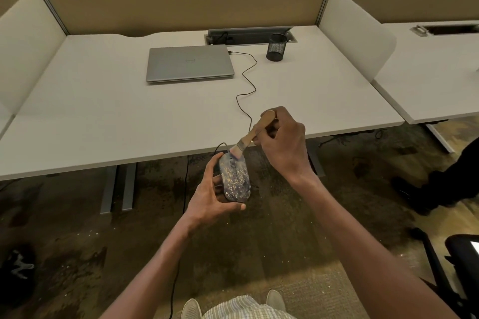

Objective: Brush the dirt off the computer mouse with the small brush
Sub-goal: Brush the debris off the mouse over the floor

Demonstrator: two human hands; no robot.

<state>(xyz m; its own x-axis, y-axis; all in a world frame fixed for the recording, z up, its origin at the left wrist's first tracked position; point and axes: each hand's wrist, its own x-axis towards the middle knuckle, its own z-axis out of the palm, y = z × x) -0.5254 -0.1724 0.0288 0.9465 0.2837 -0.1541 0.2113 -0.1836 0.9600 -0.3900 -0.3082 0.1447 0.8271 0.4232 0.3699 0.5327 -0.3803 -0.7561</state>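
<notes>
A dark computer mouse (235, 181) speckled with pale dirt is held in the air just off the front edge of the desk. My left hand (210, 199) grips it from the left and underneath, thumb along its side. My right hand (283, 142) holds a small wooden-handled brush (250, 134), its handle slanting up to the right. The brush's bristles touch the front end of the mouse near the buttons. The mouse's black cable (246, 90) runs up across the desk to the laptop.
A white desk (103, 116) carries a closed grey laptop (189, 62) and a black mesh pen cup (276, 47) at the back. Beige partitions enclose it. Below is carpet flecked with crumbs, and a black chair (456, 267) stands at the right.
</notes>
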